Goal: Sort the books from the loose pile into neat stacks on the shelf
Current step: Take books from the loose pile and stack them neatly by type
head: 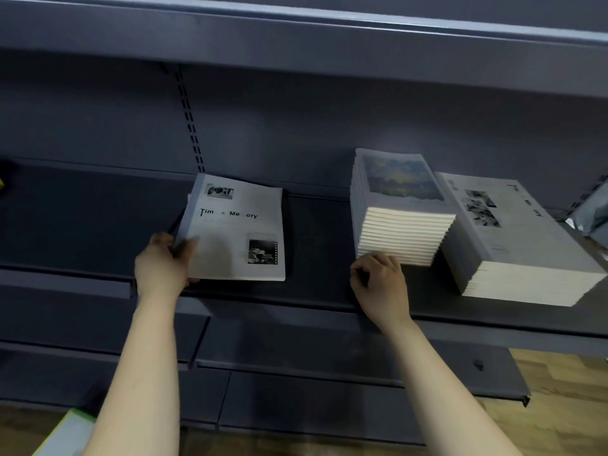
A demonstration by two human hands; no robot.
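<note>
A few thin white books [235,230] with black lettering and small photos on the cover lie on the dark grey shelf [316,255]. My left hand [163,266] grips their lower left corner, thumb on the top cover. To the right stands a neat stack of books [399,209] with a painted blue-yellow cover. Beside it is a second, wider stack [516,238] with the white photo cover. My right hand [381,284] rests curled on the shelf at the front foot of the painted-cover stack, holding nothing.
Another shelf board [296,34] hangs overhead. Lower shelves [296,363] jut out below my arms. Wooden floor [559,406] shows at the lower right. A pale green box corner [65,436] sits at the bottom left. Crumpled plastic [592,222] lies at the far right.
</note>
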